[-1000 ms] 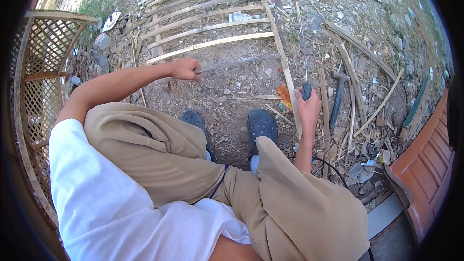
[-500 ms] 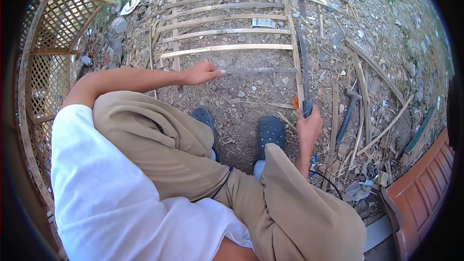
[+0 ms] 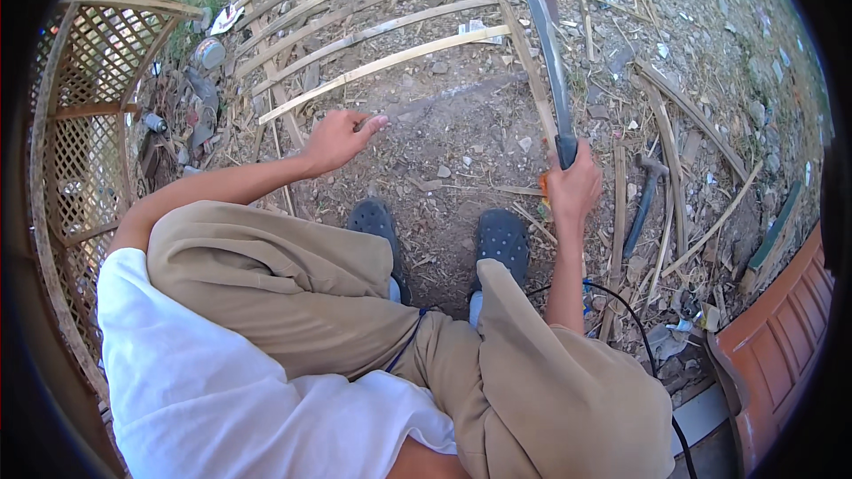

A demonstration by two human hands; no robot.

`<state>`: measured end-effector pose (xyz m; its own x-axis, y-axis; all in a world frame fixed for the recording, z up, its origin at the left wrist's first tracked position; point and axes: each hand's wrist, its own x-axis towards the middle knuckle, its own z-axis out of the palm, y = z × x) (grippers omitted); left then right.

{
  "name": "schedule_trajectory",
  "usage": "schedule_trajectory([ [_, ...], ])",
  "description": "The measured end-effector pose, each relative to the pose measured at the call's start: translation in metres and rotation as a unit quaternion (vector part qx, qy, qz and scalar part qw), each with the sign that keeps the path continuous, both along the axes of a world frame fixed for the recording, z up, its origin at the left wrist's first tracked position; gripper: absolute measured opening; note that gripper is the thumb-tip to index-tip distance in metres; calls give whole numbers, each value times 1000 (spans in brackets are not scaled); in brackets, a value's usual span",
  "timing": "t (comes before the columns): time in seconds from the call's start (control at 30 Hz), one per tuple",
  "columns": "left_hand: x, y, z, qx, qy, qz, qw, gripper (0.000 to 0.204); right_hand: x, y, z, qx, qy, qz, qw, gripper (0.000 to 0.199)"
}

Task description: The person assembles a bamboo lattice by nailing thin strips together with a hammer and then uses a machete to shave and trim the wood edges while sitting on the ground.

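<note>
My right hand (image 3: 574,182) is wrapped round the dark handle of a machete (image 3: 552,62), its long blade pointing away from me beside the right rail (image 3: 524,44) of a wooden slat frame. My left hand (image 3: 337,140) is closed in a pinch at the near end of the frame. From its fingertips a thin greyish slat (image 3: 457,99) stretches across to the right rail, blurred against the soil. Beyond it lie several pale slats (image 3: 382,69), crossing between the right rail and a left rail (image 3: 288,120).
A hammer (image 3: 643,204) lies right of my right hand among loose wood strips (image 3: 666,151). A brown lattice panel (image 3: 84,142) stands at the left. An orange-brown ridged panel (image 3: 777,337) is at the lower right, and a black cable (image 3: 643,328) runs past my right knee.
The slat frame has turned, its left side shifting left and nearer. My left hand has moved left with the slat's end. The machete has risen and tilted, its blade showing broader.
</note>
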<state>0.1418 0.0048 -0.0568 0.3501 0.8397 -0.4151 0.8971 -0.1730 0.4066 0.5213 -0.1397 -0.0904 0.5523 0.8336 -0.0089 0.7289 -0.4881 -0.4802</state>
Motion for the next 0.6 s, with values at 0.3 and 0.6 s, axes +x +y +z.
schedule_trajectory([
  [0.3, -3, 38, -40, 0, -15, 105, 994, 77, 26, 123, 8, -25, -51, 155, 986, 37],
  [0.6, 39, 15, -66, -125, -92, 186, 970, 77, 21, 101, 1, 189, -69, 117, 973, 39],
])
